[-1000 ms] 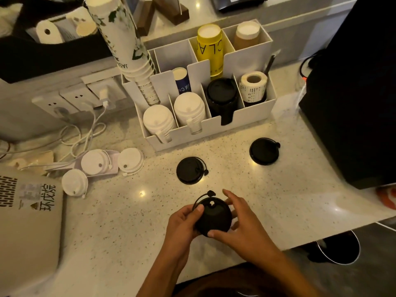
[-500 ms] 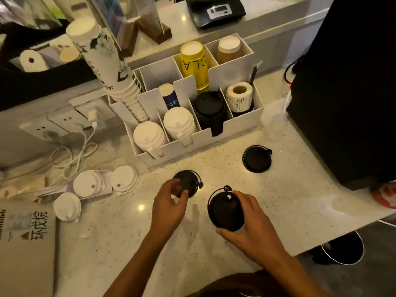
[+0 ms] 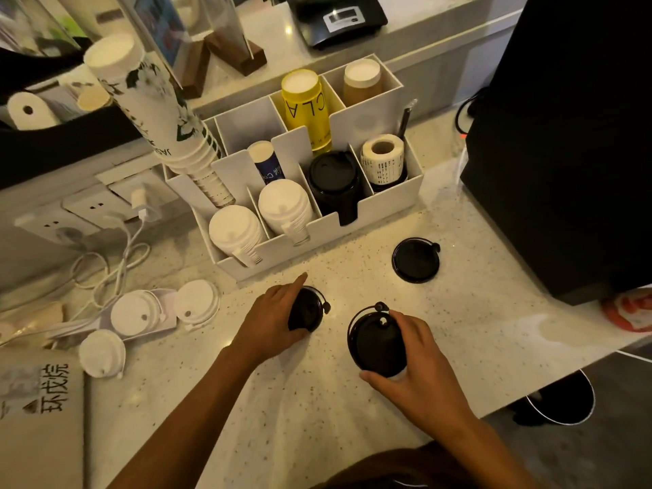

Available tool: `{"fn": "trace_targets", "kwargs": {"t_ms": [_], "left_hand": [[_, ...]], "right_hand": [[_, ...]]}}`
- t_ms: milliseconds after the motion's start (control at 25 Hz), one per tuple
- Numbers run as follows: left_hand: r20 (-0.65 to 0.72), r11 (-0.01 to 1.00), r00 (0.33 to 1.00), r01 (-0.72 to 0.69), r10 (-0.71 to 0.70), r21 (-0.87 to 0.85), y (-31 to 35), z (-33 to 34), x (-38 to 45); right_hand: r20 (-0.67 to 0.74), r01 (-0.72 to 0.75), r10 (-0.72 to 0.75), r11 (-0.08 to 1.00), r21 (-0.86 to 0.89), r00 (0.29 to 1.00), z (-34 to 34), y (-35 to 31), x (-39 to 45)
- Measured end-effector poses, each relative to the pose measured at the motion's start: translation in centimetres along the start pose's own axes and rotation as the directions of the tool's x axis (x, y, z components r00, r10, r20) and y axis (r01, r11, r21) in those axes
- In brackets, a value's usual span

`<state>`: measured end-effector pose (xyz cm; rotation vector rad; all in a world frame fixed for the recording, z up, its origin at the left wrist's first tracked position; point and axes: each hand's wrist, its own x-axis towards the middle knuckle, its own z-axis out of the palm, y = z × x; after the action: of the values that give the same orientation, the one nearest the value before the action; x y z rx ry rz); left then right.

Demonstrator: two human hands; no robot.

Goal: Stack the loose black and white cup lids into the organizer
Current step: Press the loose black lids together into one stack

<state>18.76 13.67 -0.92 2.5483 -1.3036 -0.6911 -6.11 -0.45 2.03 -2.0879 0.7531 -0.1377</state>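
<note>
My right hand grips a black lid just above the speckled counter. My left hand grips a second black lid lying in front of the white organizer. A third black lid lies loose to the right. Three white lids lie at the left. The organizer's front slots hold two stacks of white lids and a stack of black lids.
A tall black machine stands at the right. Paper cups, a yellow tube and a label roll fill other organizer slots. White cables and a brown box lie at the left.
My left hand let go of the lid held by both hands, reached forward and took hold of the second black lid. My right hand kept the first lid.
</note>
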Motion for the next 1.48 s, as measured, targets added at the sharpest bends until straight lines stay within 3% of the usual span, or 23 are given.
{"fn": "trace_targets", "kwargs": {"t_ms": [360, 560, 680, 880, 1080, 1320, 1480], "left_hand": [[-0.173, 0.979, 0.965, 0.203, -0.197, 0.019, 4.2, 5.3, -3.6], [-0.116, 0.992, 0.99, 0.068, -0.08, -0.106, 2.3, 4.5, -4.2], [-0.045, 0.979, 0.996, 0.072, -0.082, -0.188, 1.4, 4.5, -5.1], [-0.201, 0.959, 0.959, 0.151, -0.202, -0.24, 3.3, 7.1, -8.1], [-0.285, 0.874, 0.885, 0.226, -0.368, -0.43, 5.9, 11.7, -10.9], [-0.363, 0.878, 0.874, 0.133, -0.323, -0.46, 6.1, 12.7, -12.3], [-0.308, 0.872, 0.898, 0.147, -0.316, -0.466, 4.7, 13.0, -12.6]], "right_hand": [[-0.006, -0.012, 0.012, 1.0, -0.018, 1.0, -0.7, 0.7, -0.6], [0.018, -0.013, 0.014, 0.999, -0.031, 1.0, -0.9, 1.1, -1.0], [0.047, -0.005, 0.007, 0.999, -0.036, 0.999, -0.8, 1.2, -1.2], [0.093, -0.024, 0.028, 0.999, -0.049, 0.995, 0.1, 1.6, -1.6], [0.151, 0.039, -0.024, 0.995, -0.094, 0.988, 1.4, 1.5, -1.8], [0.224, 0.085, -0.058, 0.99, -0.113, 0.973, 3.5, 1.0, -1.8], [0.227, 0.13, -0.09, 0.977, -0.167, 0.97, 5.6, -0.3, -1.5]]}}
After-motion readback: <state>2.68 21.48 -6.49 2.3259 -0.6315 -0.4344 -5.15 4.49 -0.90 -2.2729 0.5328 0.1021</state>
